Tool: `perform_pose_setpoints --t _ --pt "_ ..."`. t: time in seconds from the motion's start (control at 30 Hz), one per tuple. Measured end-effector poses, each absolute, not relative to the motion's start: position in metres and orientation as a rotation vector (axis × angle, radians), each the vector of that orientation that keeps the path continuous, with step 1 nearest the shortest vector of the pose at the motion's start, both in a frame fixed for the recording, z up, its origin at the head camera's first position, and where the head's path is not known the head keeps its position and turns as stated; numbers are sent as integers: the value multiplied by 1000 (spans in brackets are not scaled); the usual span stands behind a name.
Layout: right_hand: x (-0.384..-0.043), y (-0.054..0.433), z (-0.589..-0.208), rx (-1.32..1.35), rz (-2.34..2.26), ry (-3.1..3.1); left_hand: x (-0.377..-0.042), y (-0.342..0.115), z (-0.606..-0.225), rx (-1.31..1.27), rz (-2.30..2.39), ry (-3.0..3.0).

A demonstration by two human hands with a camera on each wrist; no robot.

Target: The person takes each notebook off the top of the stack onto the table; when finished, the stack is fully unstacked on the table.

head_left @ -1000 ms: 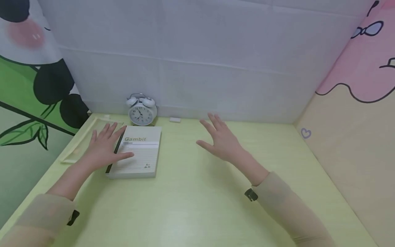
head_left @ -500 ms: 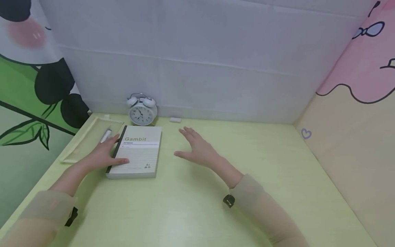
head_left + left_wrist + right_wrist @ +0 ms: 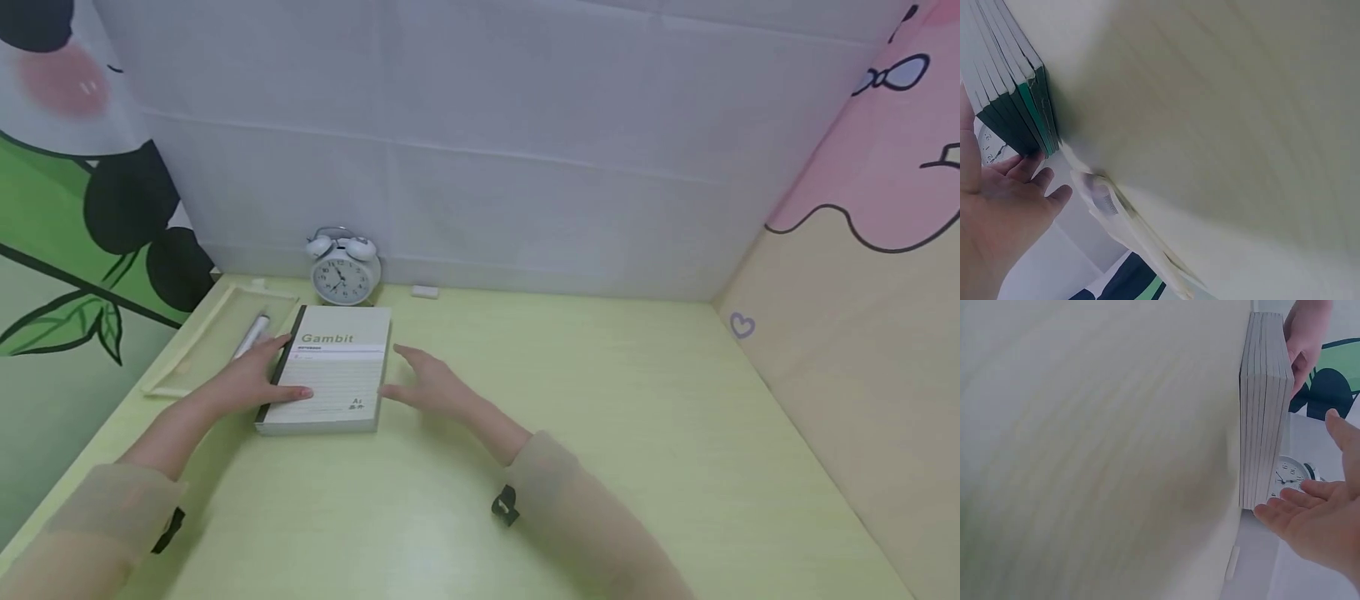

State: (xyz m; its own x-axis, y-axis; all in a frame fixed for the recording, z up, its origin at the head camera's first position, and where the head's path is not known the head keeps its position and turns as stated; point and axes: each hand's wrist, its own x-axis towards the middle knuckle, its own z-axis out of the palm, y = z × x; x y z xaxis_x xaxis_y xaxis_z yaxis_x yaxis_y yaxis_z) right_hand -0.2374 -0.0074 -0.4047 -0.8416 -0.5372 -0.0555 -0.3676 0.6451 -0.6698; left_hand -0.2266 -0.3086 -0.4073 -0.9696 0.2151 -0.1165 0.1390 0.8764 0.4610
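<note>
A stack of several notebooks (image 3: 333, 367) lies on the table, its top cover reading "Gambit". Dark spines (image 3: 1016, 119) show along its left side in the left wrist view, and page edges (image 3: 1263, 412) in the right wrist view. My left hand (image 3: 243, 379) is at the spine side, thumb lying over the top cover and fingers touching the spines. On the other side my right hand (image 3: 435, 385) is held beside the stack's right edge, thumb and fingers spread. In the right wrist view, its fingers (image 3: 1291, 509) come close to the page edges; contact is unclear.
Behind the stack stands a white twin-bell alarm clock (image 3: 345, 271). A small white block (image 3: 424, 292) lies right of it by the back wall. Left of the notebooks is a shallow pale tray (image 3: 172, 390) with a white pen (image 3: 251, 336), partly behind the left hand.
My right hand has moved left and nearer, up to the stack's right edge. The left hand has lowered onto the spine side, uncovering the white pen. The notebooks have stayed in place.
</note>
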Motion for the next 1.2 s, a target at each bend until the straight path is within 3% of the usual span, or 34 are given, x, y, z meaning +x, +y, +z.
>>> perform_pose_setpoints --t 0.47,0.9,1.2 --pt "-237 -31 -423 -591 -1064 2485 -226 -306 -409 239 706 2894" --pt "-232 -33 -418 -692 -1043 2515 -224 -306 -404 210 825 2911" --pt "-232 -20 -407 -578 -1212 2520 -230 -294 -390 241 890 2972"
